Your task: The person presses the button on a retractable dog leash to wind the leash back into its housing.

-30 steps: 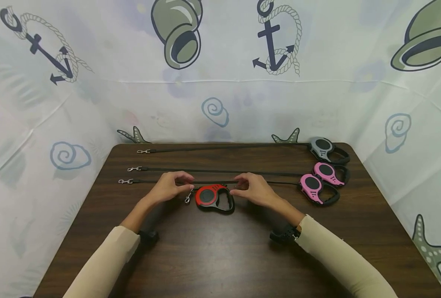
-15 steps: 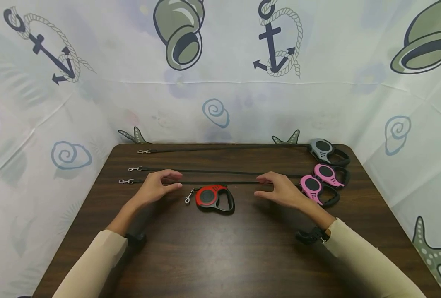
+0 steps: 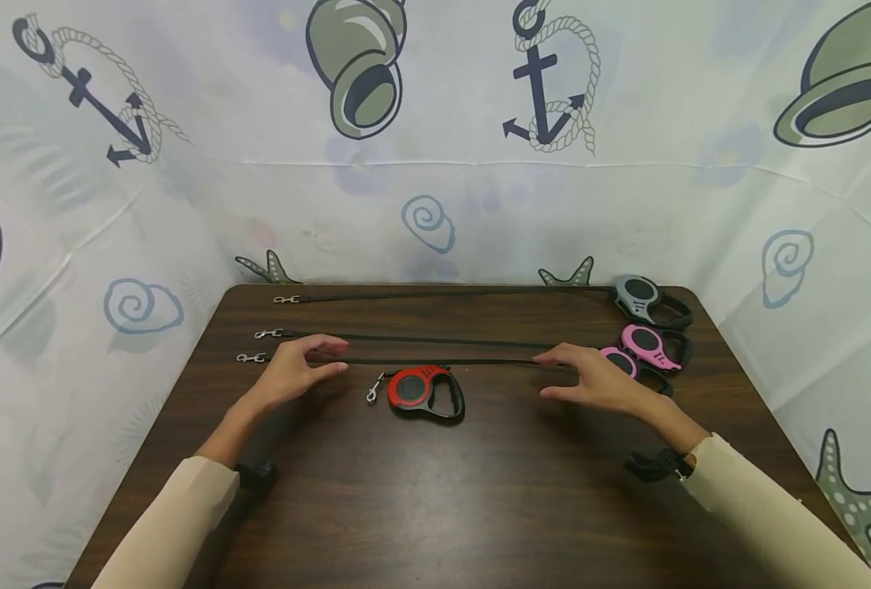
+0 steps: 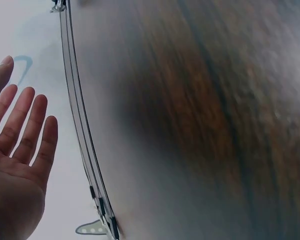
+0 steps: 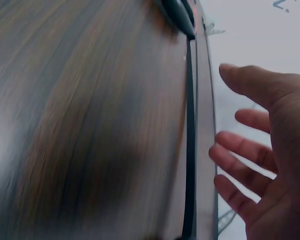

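Note:
A red and black retractable dog leash [image 3: 410, 388] lies mid-table in the head view, its metal clip [image 3: 373, 391] at its left. To the left of it, my left hand [image 3: 293, 373] hovers with fingers apart and nothing in them. My right hand [image 3: 597, 378] is on the other side, also holding nothing, and partly covers the nearer pink leash [image 3: 617, 360]. Relaxed, spread fingers show in both wrist views, on the left hand [image 4: 22, 145] and the right hand [image 5: 270, 145]. Black straps from the pink leashes run across behind the red leash.
At the back right lie a grey leash [image 3: 637, 296] and a second pink leash [image 3: 648, 343]. Their straps stretch left to metal clips [image 3: 286, 299] near the table's left side. Patterned white cloth [image 3: 479, 213] surrounds the dark wooden table [image 3: 435, 507] at the back and sides.
Both hands have drawn apart from the red leash, the left one leftward and the right one rightward toward the pink leashes. The red leash stays in place.

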A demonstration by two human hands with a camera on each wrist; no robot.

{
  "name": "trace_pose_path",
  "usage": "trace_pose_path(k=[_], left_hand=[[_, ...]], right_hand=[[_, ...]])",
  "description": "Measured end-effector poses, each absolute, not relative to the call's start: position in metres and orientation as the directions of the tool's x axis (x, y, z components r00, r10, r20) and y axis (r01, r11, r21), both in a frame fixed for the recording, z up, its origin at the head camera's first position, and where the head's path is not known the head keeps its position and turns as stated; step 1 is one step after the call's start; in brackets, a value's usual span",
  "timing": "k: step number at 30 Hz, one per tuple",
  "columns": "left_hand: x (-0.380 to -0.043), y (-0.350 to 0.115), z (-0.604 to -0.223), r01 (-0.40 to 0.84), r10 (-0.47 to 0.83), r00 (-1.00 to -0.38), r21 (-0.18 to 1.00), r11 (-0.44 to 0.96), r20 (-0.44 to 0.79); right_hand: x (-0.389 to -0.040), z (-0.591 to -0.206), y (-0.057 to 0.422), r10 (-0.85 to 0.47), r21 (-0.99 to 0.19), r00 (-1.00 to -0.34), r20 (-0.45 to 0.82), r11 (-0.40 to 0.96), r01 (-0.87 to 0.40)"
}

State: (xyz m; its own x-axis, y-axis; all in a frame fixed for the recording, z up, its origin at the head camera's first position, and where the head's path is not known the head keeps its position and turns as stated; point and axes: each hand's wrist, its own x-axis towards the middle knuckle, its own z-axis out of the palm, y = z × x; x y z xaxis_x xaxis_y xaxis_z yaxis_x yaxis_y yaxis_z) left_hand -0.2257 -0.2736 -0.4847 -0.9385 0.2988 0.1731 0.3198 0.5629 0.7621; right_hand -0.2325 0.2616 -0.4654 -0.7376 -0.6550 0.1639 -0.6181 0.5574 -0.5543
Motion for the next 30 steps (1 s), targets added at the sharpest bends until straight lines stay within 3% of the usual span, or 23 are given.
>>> trace_pose_path(k=[9,30], left_hand=[[-0.225,-0.287,-0.487,0.33,0.281,-0.94,0.735,0.592,0.195],[-0.221,-0.321,-0.49,0.308,0.212,-0.951,0.666,0.679,0.224]], right_hand=[[-0.23,-0.468,0.298,-0.672,-0.483,-0.711,0.207,0.562,-0.672],[-0.219,-0.47,0.359,-0.589,-0.357,-0.763,0.266,0.675,-0.645]])
